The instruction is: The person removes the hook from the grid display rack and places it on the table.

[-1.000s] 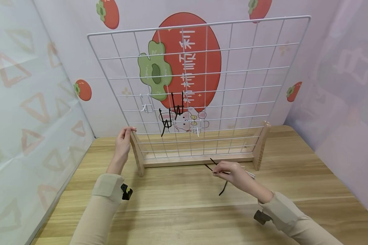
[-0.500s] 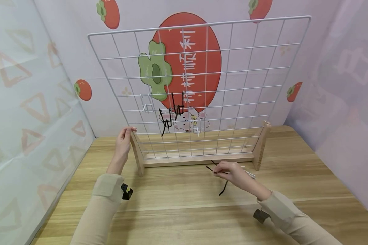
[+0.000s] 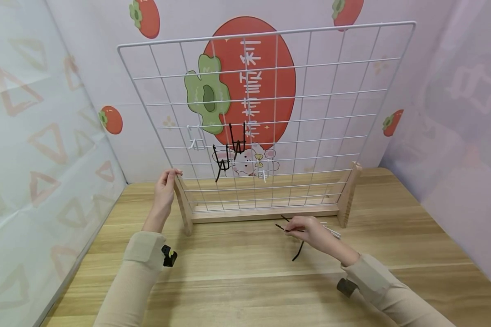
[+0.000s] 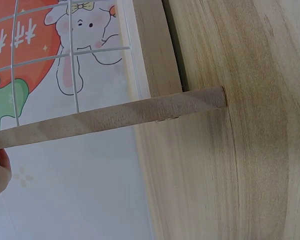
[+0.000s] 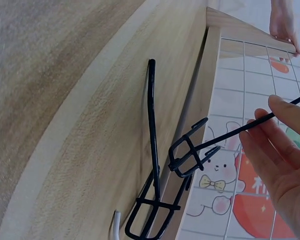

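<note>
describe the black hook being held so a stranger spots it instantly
Find the white wire grid standing in a wooden base on the table. In front of its lower right half, the person's right hand pinches the black hook by its long prong. Two black hooks hang on the grid, another black hook rests on the table; this alone is held.

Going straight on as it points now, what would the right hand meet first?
The right hand would probably meet the base bar, its pinched hook touching first. If high enough to clear the bar, it would meet the grid instead; height is hard to judge.
</note>
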